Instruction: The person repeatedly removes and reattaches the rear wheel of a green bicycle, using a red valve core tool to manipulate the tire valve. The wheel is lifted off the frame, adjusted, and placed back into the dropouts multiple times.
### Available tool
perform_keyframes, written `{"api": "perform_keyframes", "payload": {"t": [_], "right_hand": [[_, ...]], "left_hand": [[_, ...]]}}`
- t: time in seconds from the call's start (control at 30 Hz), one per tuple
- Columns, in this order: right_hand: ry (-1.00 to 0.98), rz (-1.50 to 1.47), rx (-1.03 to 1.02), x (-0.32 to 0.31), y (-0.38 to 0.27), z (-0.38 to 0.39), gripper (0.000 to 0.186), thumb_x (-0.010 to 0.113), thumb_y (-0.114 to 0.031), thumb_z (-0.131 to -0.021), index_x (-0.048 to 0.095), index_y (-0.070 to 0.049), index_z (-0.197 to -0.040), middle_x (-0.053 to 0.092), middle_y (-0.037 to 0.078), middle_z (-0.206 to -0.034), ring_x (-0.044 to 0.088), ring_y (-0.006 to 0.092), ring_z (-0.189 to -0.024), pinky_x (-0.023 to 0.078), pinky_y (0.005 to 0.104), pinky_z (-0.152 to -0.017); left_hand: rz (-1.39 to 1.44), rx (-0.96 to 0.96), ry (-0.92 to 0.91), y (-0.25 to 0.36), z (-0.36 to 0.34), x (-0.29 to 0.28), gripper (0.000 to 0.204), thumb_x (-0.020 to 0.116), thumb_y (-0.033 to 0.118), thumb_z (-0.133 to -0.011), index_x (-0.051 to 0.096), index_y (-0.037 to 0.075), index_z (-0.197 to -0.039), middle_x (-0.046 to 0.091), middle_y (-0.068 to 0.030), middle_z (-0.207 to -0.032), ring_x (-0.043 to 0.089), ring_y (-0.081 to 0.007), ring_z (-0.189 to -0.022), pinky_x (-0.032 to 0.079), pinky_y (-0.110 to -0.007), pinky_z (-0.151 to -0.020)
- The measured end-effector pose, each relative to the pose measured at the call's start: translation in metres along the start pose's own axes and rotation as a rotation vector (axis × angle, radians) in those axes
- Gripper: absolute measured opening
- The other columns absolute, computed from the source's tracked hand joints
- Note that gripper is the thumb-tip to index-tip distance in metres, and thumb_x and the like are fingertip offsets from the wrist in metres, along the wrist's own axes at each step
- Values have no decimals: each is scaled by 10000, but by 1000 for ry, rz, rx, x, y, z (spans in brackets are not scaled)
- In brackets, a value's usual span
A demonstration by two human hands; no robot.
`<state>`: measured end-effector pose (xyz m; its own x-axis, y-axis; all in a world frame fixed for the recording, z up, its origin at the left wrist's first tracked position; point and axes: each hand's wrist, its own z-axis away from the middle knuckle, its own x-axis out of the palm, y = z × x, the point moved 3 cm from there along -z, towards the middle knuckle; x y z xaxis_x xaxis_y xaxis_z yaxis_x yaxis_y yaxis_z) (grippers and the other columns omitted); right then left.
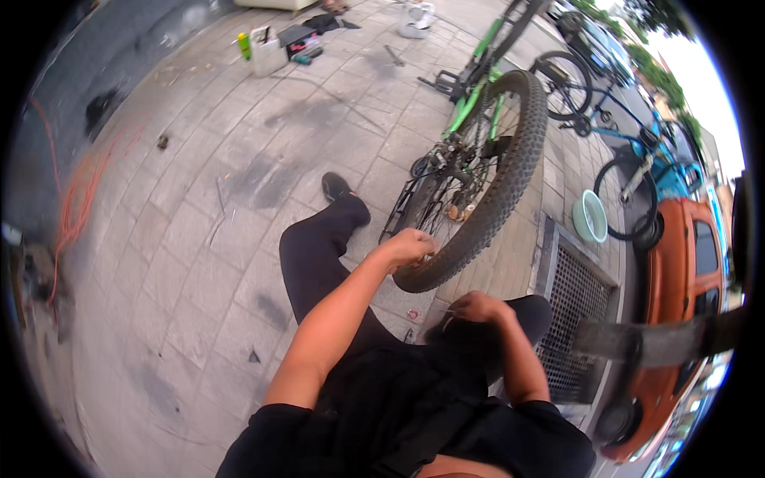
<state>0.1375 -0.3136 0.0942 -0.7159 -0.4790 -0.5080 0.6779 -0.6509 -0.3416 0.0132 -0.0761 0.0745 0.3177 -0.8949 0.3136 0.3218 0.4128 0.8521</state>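
Note:
A green bicycle (470,111) stands in front of me, its wheel with a knobbly black tyre (519,171) turned toward me. My left hand (413,248) is closed at the near end of this wheel, fingertips at the rim and spokes; what they pinch is hidden. Over my right thigh, my right hand (478,307) is closed, fingers pressed together. Something thin and dark shows at its fingertips, too small to name. Chain and gear parts (434,159) sit near the wheel's hub. A small reddish ring-like thing (413,315) lies on the paving between my legs.
A metal floor grate (570,319) and a pale green basin (590,216) are to the right. Beyond are a blue bicycle (629,163) and an orange car (677,279). Far left hold a white container (268,52), tools (305,56) and an orange hose or cable (77,209).

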Motion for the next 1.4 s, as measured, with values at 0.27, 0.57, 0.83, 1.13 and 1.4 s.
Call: {"api": "perform_keyframes", "payload": {"t": [0.27,0.57,0.83,1.13,1.4], "right_hand": [[631,-840,-150,-91,17,125,259,693,-237,-1004,774,-6,-1088,687,-19,-855,612,95,-785,511,273,-734],[1107,-455,-249,-294,46,27,407,656,-347,-989,738,4,-1177,757,164,-1000,712,258,-916,546,395,-843],[1053,-375,-58,-415,23,-99,433,692,-464,-919,783,-141,-1193,756,177,-1181,707,362,-1126,542,465,-983],[999,-414,30,-454,33,-146,443,723,-483,-901,771,-200,-1239,717,112,-1332,660,326,-1260,507,458,-1055],[990,-373,57,-467,21,-146,467,730,-436,-876,767,-133,-1229,715,139,-1328,660,334,-1260,507,451,-1059]], "left_hand": [[-35,-39,-73,0,1,-3,348,642,271,-1033,685,-10,-1233,640,0,-894,573,-89,-754,470,-252,-659],[-13,-22,-13,-45,-27,-44,359,589,155,-1063,619,-13,-1379,722,-70,-1174,691,-153,-1015,551,-307,-885],[-413,44,269,-50,-33,-53,477,680,309,-1024,646,-91,-1282,752,-120,-1031,725,-200,-942,578,-339,-796],[38,188,581,34,60,-15,394,667,271,-1040,660,-58,-1256,726,-162,-1088,752,-258,-922,614,-356,-816],[22,854,401,122,101,34,639,855,455,-867,678,-80,-1168,676,-164,-1094,649,-234,-1008,513,-348,-906]]}}
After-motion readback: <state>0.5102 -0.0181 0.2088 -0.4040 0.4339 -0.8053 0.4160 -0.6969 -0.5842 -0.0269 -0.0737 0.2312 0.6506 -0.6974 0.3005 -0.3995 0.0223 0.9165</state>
